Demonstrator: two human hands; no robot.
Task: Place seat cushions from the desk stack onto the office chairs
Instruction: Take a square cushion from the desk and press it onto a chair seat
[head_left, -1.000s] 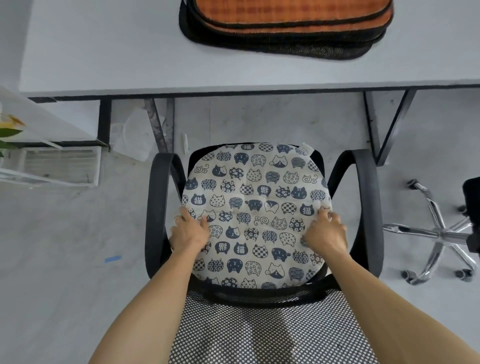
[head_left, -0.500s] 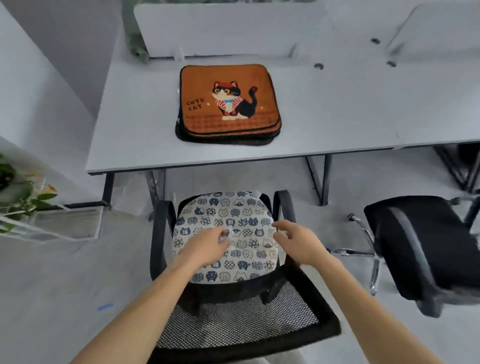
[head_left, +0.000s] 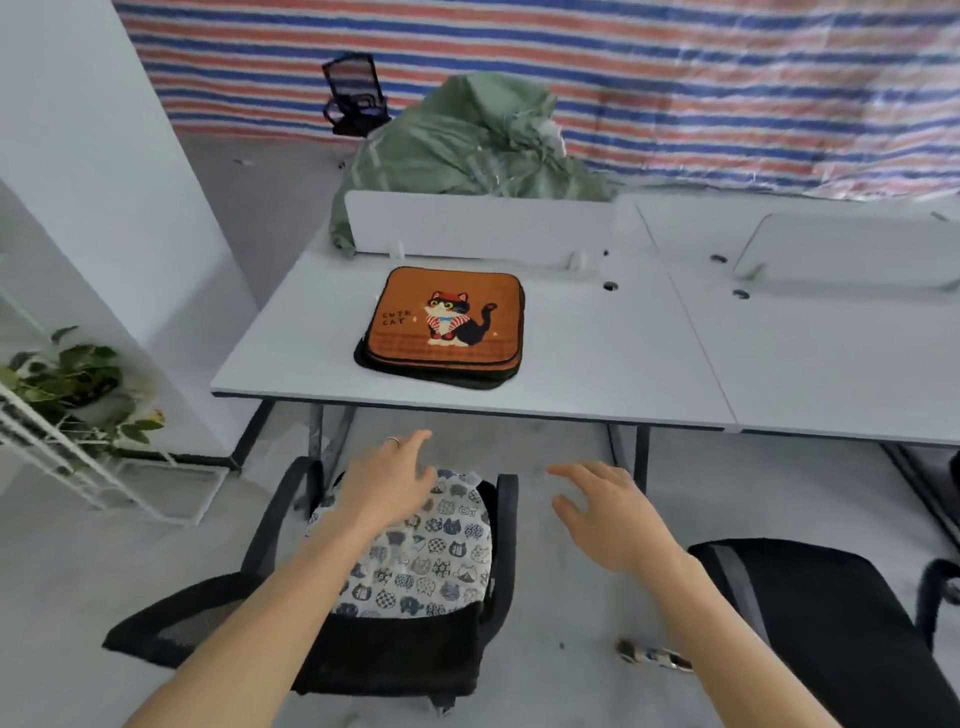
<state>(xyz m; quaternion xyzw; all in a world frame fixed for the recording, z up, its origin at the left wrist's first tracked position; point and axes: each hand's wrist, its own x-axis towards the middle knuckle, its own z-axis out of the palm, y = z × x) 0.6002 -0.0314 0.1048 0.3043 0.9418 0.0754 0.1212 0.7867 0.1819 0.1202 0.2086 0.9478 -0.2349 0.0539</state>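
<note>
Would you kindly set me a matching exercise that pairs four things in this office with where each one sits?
Things:
1. orange cushion
2. cat-print cushion
3. plant
4. green sack

Places:
A. on the seat of the chair
B. behind the divider
C. topmost on the desk
D. on the white rack, far left

Pairs: 1-C, 2-A, 3-D, 4-B
</note>
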